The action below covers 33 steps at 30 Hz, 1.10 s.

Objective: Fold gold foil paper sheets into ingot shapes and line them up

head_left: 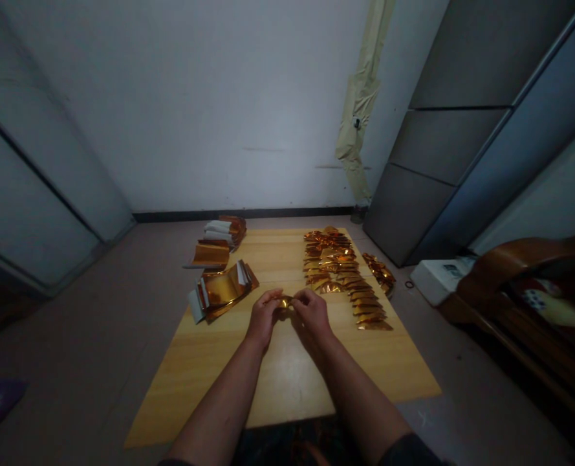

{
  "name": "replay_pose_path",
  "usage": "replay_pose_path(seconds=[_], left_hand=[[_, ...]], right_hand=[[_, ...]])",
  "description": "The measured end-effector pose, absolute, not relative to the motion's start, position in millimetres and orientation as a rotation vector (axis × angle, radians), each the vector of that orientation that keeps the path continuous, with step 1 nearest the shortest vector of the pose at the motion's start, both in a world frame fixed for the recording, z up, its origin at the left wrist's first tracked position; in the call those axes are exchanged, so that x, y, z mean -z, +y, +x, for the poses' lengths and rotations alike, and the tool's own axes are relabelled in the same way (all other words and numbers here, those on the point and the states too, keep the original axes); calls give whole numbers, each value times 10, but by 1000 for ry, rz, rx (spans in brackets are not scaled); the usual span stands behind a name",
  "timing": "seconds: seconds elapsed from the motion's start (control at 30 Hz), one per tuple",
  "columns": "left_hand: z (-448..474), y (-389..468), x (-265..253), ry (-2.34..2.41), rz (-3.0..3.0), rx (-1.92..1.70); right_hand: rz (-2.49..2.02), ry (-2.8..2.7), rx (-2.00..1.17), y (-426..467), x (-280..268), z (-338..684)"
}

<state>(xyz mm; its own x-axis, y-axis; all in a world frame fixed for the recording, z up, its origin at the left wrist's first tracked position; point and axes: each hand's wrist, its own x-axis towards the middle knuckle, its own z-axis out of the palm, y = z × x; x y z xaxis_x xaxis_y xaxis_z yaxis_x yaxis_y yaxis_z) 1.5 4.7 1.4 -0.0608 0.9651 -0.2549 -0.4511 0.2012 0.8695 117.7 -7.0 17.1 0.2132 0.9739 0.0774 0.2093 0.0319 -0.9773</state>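
My left hand [262,318] and right hand [313,313] pinch a small gold foil piece [285,302] between their fingertips, over the wooden board [287,382]; curled stacks of foil sheets [223,289] lie to my left; overlapping rows of folded foil [333,263] lie to my right; a pale wall [195,110] stands beyond.

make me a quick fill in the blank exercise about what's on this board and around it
1. The left hand and right hand hold a small foil piece whose colour is ____.
2. On the wooden board, the flat sheets lie nearer the ____ hand.
3. The rows of folded foil pieces lie toward the board's ____ side.
4. Beige tape runs down the white ____.

Missing words: gold; left; right; wall.
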Motion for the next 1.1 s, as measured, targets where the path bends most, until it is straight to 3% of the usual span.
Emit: replay_pose_path(seconds=[0.17, 0.43, 1.1], left_hand=[[21, 8, 29, 1017, 709, -1281], [-222, -99, 159, 1111, 814, -1190], [-198, -181, 113, 1163, 856, -1167]], right_hand=[[-1552, -1521, -590, 8, -137, 1426], [-1835, -1500, -198, 348, -337, 2428], [-2166, -1743, 83, 704, -185, 2514]])
